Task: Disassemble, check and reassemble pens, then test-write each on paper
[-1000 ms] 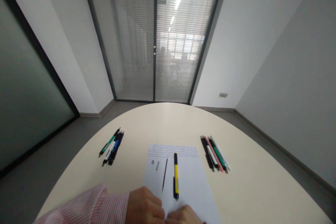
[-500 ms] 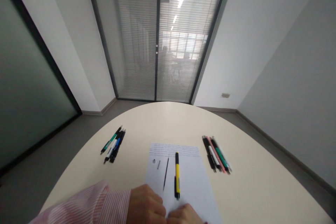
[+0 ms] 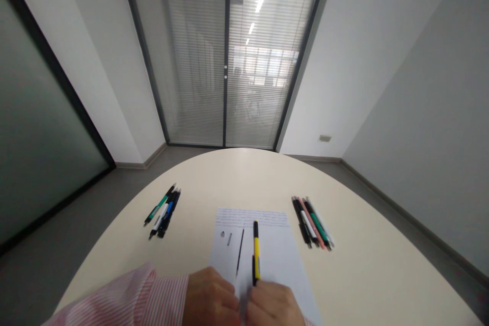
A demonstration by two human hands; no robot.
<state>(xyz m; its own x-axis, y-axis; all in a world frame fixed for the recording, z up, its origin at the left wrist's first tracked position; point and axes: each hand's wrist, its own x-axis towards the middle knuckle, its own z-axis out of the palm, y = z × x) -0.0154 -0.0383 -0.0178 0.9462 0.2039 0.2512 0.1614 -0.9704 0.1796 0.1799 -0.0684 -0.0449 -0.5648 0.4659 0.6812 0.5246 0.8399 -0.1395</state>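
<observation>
The single head cam is riding on the person's head and is looking fwd and down, across the table [image 3: 244, 175] toward the glass door w/ blinds [image 3: 198, 61]. It is looking from close above the left hand [image 3: 210, 298] and right hand [image 3: 271, 305], which are showing at frame bottom, while the door is appearing well off.

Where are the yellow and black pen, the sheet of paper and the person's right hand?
Yellow and black pen [image 3: 256, 252]: head view, point on the yellow barrel.
Sheet of paper [image 3: 277, 260]: head view, point on the bare part right of the pen.
Right hand [image 3: 273, 305]: head view, point on the back of the hand.
</observation>
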